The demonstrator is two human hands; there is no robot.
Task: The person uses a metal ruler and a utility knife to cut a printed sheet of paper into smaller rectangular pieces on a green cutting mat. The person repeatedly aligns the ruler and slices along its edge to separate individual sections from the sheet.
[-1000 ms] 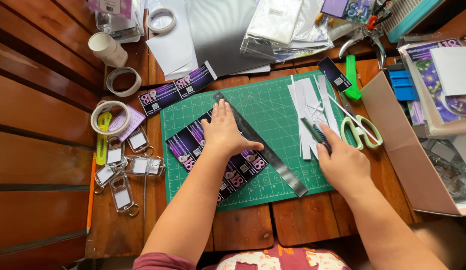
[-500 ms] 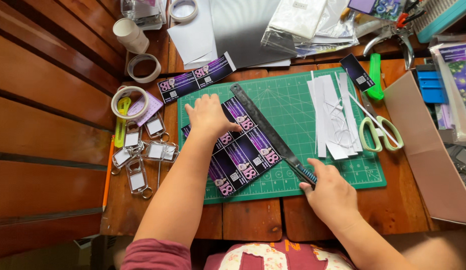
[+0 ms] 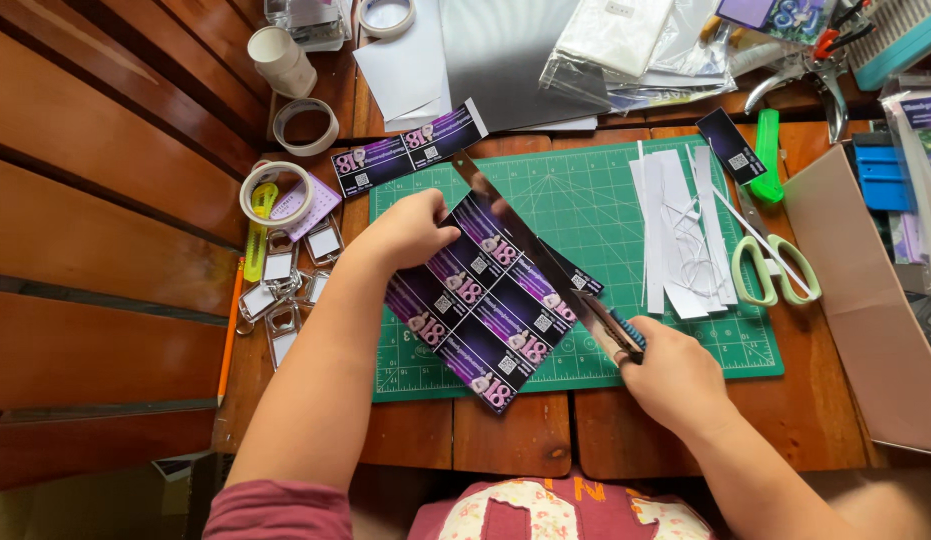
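A dark purple printed sheet (image 3: pixel 480 305) lies at an angle on the green cutting mat (image 3: pixel 585 200). A metal ruler (image 3: pixel 525 245) runs diagonally over the sheet's right edge. My left hand (image 3: pixel 410 228) presses down on the sheet's upper left part, next to the ruler. My right hand (image 3: pixel 675 375) grips a blue-handled craft knife (image 3: pixel 625 330) at the ruler's lower end, near the mat's front edge.
White paper strips (image 3: pixel 675 235) and green scissors (image 3: pixel 770 260) lie on the mat's right side. A purple strip (image 3: pixel 410 150), tape rolls (image 3: pixel 275 192), clear keychain holders (image 3: pixel 285 290) and a pencil (image 3: pixel 228 330) sit left. A cardboard box (image 3: pixel 865 290) stands right; papers and pliers (image 3: pixel 800 75) lie behind.
The view has shifted, so the mat sits more central. My right hand has slid down along the ruler toward the mat's front edge. The left hand stays pressed on the sheet.
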